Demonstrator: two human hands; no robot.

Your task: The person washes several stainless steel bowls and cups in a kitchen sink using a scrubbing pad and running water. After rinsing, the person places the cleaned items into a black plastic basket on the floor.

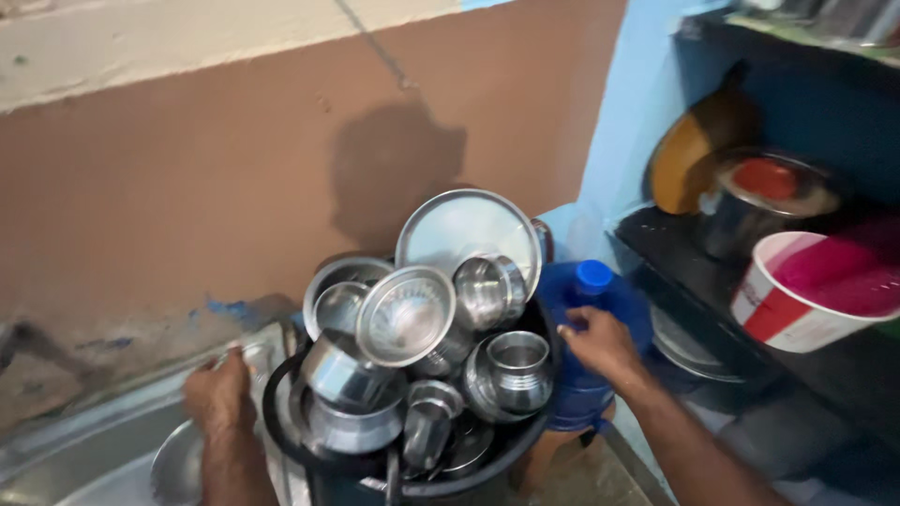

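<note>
A black tub (281, 440) sits in the lower middle, piled with several shiny steel pots, bowls and a large round steel plate (466, 228). My left hand (218, 392) grips the tub's left rim. My right hand (600, 344) holds the tub's right rim, next to a blue water jug (600, 298) with a blue cap. A small steel pot (518, 367) lies just left of my right hand.
A steel sink (103, 450) with a steel dish in it lies at the lower left, below a brown wall. Dark shelves on the right hold a lidded steel pot (759, 201), a yellow round plate (682, 161) and a red-and-white bucket (797, 300).
</note>
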